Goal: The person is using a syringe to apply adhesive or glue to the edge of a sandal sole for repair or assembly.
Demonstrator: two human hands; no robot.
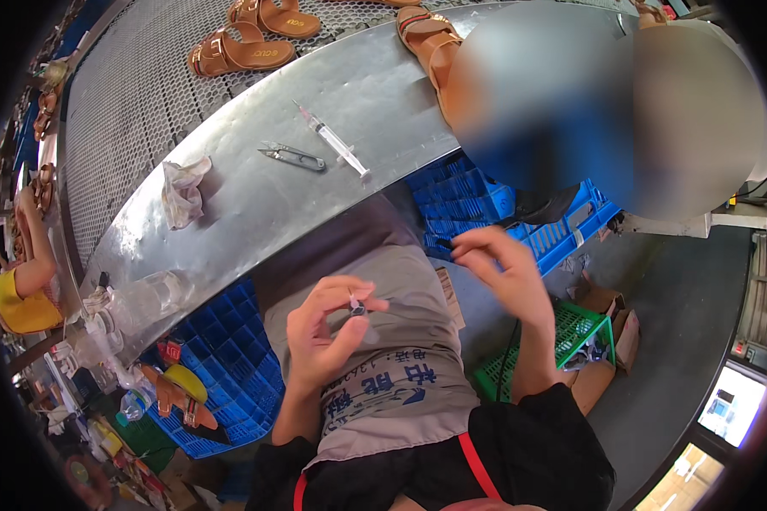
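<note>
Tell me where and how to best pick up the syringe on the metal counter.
I'd pinch the syringe across the middle of its barrel, coming from above and the near right side. It lies flat, thin tip pointing away and to the left, plunger end toward you, so that approach should avoid the tip, the plunger and the snips on its left.

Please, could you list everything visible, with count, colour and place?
mesh surface: one, grey, upper left
bench: one, silver, upper middle
sandals: several, brown, mainly along top
syringe: one, clear, on bench
snips: one, grey, beside syringe
wad: one, white, left of snips
bottles: at least two, clear, lower left
crates: at least two, blue, below bench
basket: one, green, right floor
cardboard: several, brown, beside basket
co-worker: one, in yellow, far left
apron: one, grey, worn
left hand: one, centre, pinching small dark piece
right hand: one, right of centre
</note>
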